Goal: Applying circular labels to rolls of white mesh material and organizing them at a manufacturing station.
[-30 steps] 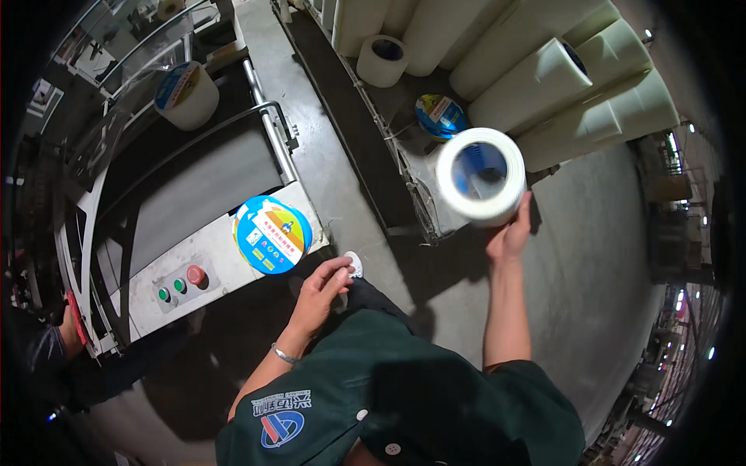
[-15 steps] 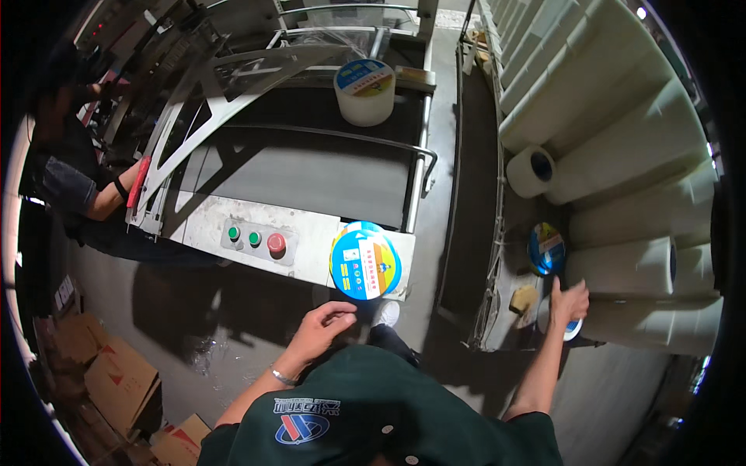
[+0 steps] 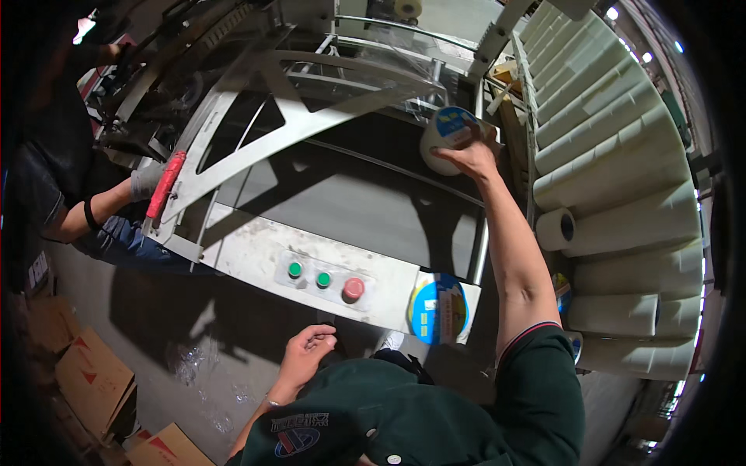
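Observation:
At the far right corner of the machine, my right hand (image 3: 475, 155) has its fingers and thumb spread across the top and near side of a white film roll (image 3: 440, 158). A round blue label covers the roll's upper end, partly hidden by my hand. The roll stands upright on the dark machine bed (image 3: 342, 203). My left hand (image 3: 306, 355) hovers before my body, fingers curled in toward the thumb, and nothing shows in it. Round blue and yellow labels (image 3: 426, 312) lie at the right end of the white control panel (image 3: 241, 241), nearest to my left hand.
Green buttons (image 3: 323, 280) and a red button (image 3: 353, 289) sit on the panel. A co-worker's gloved hand (image 3: 146, 182) grips the red handle (image 3: 165, 186) of a slanted metal frame (image 3: 311, 128). Large white rolls (image 3: 622, 217) are stacked at right; cardboard boxes (image 3: 93, 380) lie lower left.
My right hand has moved from the shelf at right up and forward onto the film roll. The view has shifted; my left hand stays near my body with its fingers curled.

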{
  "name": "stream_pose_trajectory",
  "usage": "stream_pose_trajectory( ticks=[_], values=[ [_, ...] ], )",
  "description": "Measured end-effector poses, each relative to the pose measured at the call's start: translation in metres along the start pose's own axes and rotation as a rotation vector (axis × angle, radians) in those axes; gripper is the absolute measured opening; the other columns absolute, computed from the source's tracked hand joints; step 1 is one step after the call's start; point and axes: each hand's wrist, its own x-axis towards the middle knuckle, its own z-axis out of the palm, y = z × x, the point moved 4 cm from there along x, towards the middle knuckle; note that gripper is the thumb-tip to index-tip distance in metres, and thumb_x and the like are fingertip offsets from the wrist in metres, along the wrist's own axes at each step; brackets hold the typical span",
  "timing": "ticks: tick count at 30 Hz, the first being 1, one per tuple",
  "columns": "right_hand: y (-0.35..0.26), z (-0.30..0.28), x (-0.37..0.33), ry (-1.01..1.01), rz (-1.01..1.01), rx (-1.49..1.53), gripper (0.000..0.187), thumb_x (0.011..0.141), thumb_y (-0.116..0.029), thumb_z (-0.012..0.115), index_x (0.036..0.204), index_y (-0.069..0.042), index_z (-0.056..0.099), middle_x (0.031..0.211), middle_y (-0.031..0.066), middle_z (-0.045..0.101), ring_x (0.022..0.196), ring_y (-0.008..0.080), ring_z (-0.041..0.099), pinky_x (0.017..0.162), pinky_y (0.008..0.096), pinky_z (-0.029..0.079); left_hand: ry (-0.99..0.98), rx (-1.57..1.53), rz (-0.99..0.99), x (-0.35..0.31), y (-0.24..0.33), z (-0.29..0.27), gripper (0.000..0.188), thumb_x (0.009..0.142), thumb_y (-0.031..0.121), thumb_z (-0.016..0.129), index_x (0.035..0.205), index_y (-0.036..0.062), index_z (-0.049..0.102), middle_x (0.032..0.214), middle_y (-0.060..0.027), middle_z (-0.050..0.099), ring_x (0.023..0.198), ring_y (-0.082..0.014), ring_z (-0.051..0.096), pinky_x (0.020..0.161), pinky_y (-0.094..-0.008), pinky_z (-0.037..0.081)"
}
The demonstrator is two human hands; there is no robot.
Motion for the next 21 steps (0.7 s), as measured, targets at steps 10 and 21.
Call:
stream_pose_trajectory(
  ticks=[10, 21],
  values=[
    [0.002, 0.057, 0.026, 0.148, 0.118, -0.02, 0.104, 0.058, -0.056, 0.088, 0.137, 0.0, 0.051, 0.129, 0.0204, 0.062, 0.119, 0.0323, 0.061, 0.102, 0.0395, 0.049, 0.069, 0.01, 0.041, 0.025, 0.012, -0.113, 0.024, 0.096, 0.008, 0.068, 0.117, -0.0017, 0.066, 0.095, -0.0009, 0.066, 0.085, -0.0057, 0.059, 0.079, -0.0218, 0.049],
    [-0.053, -0.044, -0.23, 0.147, -0.238, 0.471, 0.085, 0.06, -0.025, 0.087, 0.134, -0.005, 0.051, 0.137, 0.0169, 0.047, 0.127, 0.0284, 0.051, 0.105, 0.0421, 0.047, 0.032, -0.082, -0.008, 0.003, -0.029, -0.046, 0.027, 0.095, 0.008, 0.068, 0.12, -0.0012, 0.066, 0.102, -0.0028, 0.067, 0.089, -0.0072, 0.06, 0.084, -0.0228, 0.05]
  ],
)
